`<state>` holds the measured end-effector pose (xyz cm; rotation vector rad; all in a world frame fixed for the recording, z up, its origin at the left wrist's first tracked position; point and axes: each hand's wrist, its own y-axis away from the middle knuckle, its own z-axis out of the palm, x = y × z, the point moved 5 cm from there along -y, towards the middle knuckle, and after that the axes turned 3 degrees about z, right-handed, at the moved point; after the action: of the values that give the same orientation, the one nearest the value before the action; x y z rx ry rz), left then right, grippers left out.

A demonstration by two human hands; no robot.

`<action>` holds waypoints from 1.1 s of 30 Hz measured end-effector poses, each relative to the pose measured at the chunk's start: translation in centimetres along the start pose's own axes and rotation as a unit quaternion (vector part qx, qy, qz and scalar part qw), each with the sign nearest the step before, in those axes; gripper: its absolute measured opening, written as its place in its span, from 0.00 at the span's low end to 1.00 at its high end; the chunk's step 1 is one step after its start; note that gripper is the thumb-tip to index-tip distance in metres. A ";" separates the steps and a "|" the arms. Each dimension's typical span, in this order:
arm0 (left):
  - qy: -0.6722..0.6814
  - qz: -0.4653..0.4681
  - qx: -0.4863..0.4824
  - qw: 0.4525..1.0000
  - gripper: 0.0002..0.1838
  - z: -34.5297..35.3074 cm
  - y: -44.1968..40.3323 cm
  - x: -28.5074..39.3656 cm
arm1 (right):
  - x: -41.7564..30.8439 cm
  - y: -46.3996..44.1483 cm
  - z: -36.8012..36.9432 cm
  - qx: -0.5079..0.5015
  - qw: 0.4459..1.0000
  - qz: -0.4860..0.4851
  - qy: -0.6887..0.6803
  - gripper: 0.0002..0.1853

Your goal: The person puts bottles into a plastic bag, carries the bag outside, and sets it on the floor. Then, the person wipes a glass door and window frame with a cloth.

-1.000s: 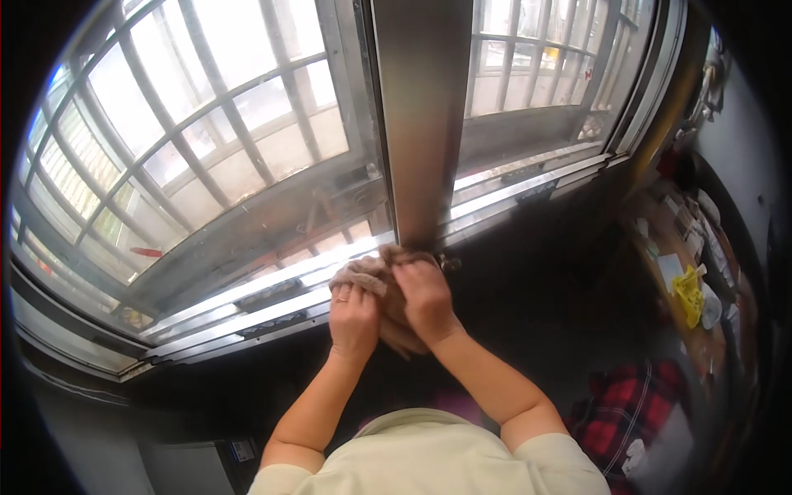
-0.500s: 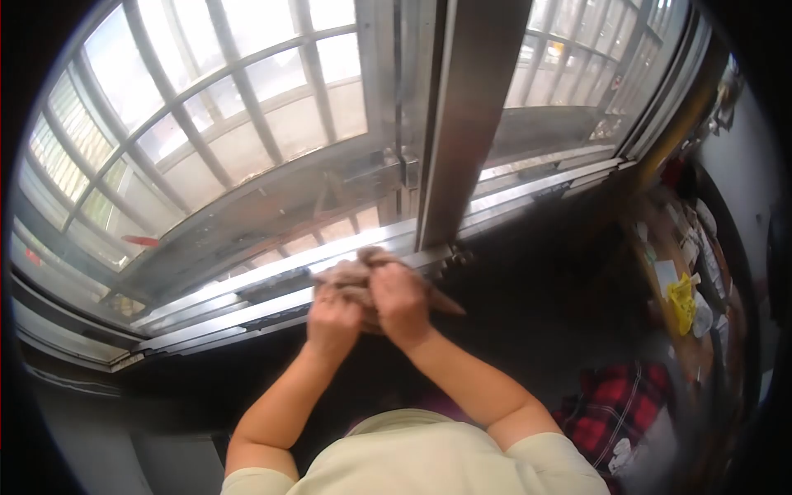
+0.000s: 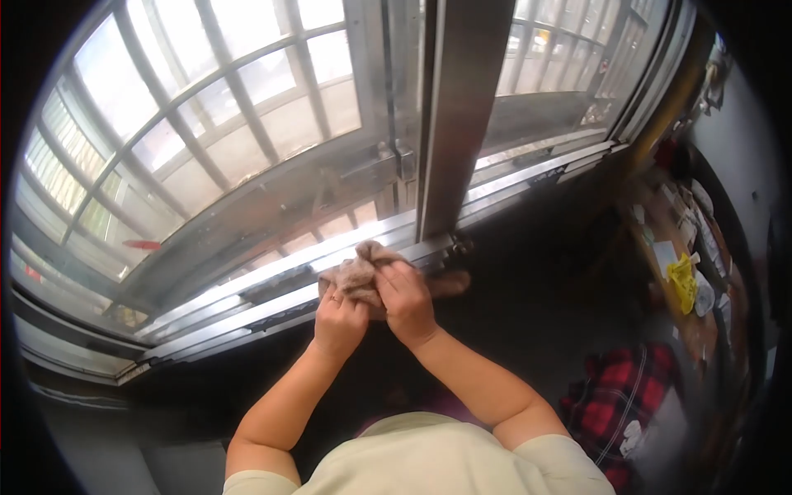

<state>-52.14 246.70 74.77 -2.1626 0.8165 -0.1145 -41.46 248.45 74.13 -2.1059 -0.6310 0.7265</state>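
Note:
Between my two hands is a bunched brownish-pink cloth (image 3: pixel 357 277), held just over the metal window track (image 3: pixel 272 299). My left hand (image 3: pixel 341 323) is closed on its lower left part, and a ring shows on one finger. Its right part is gripped by my right hand (image 3: pixel 404 301), with a loose end of the cloth sticking out to the right past the knuckles. From this angle I cannot tell whether the cloth touches the track. Beyond the hands stands the sliding window, with its upright metal frame (image 3: pixel 462 107) right of them.
Metal bars (image 3: pixel 219 78) show behind the glass. On the right, a cluttered table (image 3: pixel 701 330) holds papers and a yellow plastic bag (image 3: pixel 682 282). Red and black checked fabric (image 3: pixel 619 388) lies at the lower right. Below the track it is dark.
The cloth is bunched differently, with more of it showing above my hands. Its loose right end has shifted a little upward. Both hands still grip it at nearly the same place.

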 end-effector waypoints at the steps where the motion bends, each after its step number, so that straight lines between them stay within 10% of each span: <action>1: -0.018 0.000 0.003 1.000 0.11 0.2 -0.3 0.3 | 0.7 0.0 -0.3 0.003 1.000 -0.007 0.028 0.13; 22: 0.024 -0.013 -0.002 1.000 0.05 5.4 -7.4 5.0 | 9.4 -0.2 -6.9 0.004 0.999 0.036 0.026 0.15; 33: -0.076 -0.203 -0.062 0.974 0.18 14.4 -16.3 11.3 | 21.8 -4.9 -9.1 -0.012 0.992 -0.001 -0.128 0.20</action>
<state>-30.00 257.12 74.71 -2.3975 0.2937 -0.1060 -20.74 260.47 76.67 -2.0506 -0.7834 1.0030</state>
